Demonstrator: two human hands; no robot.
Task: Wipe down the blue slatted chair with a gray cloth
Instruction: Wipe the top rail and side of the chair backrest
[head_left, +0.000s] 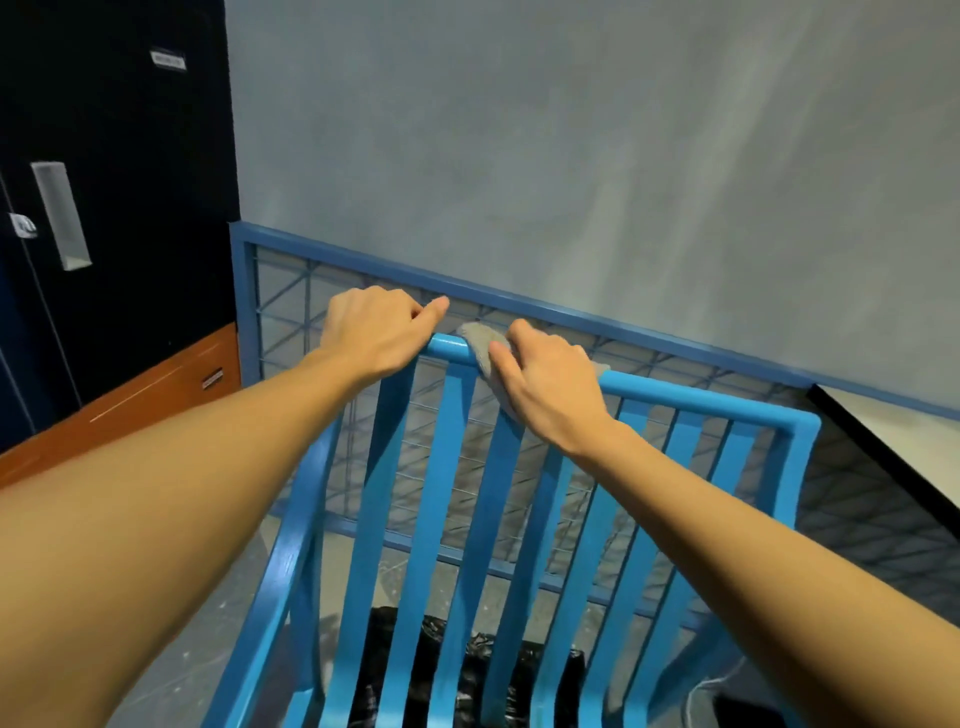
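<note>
A blue wire fence (363, 280) stands just behind the chair (457, 519), and a black bag (467, 670) shows through the slats. The left hand (371, 332) curls over the top rail's corner. The right hand (553, 387) presses the gray cloth (480, 345) onto the rail.

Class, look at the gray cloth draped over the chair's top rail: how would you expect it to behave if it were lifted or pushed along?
The gray cloth bends over the top rail and follows its curve, so it is probably floppy. It looks thin and bunches under the right hand, so likely light. Pushed along the glossy blue chair, it should probably slide easily while the left hand grips the rail.
</note>
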